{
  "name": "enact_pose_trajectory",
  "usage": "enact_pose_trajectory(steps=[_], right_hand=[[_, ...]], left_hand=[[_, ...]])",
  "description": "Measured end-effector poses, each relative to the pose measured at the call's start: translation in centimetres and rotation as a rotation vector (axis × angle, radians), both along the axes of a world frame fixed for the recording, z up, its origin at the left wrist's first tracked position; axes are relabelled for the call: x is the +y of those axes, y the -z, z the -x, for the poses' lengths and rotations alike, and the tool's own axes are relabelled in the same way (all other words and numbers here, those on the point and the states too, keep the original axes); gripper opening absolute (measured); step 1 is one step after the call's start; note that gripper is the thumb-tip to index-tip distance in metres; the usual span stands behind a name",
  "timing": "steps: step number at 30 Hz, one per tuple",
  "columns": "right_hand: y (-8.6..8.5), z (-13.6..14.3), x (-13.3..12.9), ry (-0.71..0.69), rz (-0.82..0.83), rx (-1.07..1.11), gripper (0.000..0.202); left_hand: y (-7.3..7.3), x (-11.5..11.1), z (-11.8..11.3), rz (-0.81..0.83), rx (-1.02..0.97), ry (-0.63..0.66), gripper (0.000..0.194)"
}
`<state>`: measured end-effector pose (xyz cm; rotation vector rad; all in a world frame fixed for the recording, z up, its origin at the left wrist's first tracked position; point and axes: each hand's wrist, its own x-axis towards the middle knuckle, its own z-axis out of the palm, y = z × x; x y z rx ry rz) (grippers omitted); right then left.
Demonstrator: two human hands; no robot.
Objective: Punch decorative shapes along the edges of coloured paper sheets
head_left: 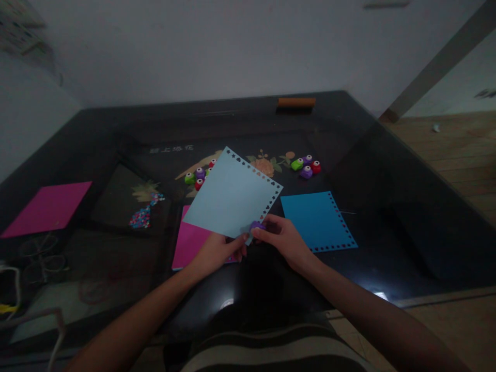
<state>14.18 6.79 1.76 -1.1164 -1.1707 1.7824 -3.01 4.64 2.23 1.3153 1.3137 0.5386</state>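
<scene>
Above the dark table, a light blue sheet of paper (232, 194) is tilted, with small shapes punched along its upper and right edges. My left hand (222, 250) pinches its lower corner between thumb and fingers. My right hand (281, 235) grips a small purple craft punch (256, 226), which sits on the sheet's right edge near that corner. Below the sheet lies a magenta paper stack (189, 245), partly covered by the sheet and my left hand. To the right rests a darker blue sheet (318, 219) with holes punched along its right and bottom edges.
Several colourful punches (306, 166) stand behind the blue sheet; another group (197, 177) is partly hidden by the held paper. Punched confetti (141, 217) is piled at left, near a magenta sheet (52, 206). An orange-brown roll (296, 103) lies at the table's back edge.
</scene>
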Motion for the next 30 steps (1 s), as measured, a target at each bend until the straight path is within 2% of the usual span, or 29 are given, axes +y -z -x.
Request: enact_pose_trajectory(steps=[9,16,30], right_hand=[[-0.02,0.06,-0.04,0.007,0.009,0.017,0.028],[-0.04,0.06,0.00,0.006,-0.003,-0.019,0.027],[-0.16,0.08,0.01,0.014,0.014,0.009,0.025]], left_hand=[[-0.59,0.01,-0.19,0.042,-0.016,-0.017,0.031],[0.05,-0.04,-0.03,0.008,-0.035,-0.012,0.032],[-0.26,-0.05,-0.14,0.018,-0.033,-0.016,0.030]])
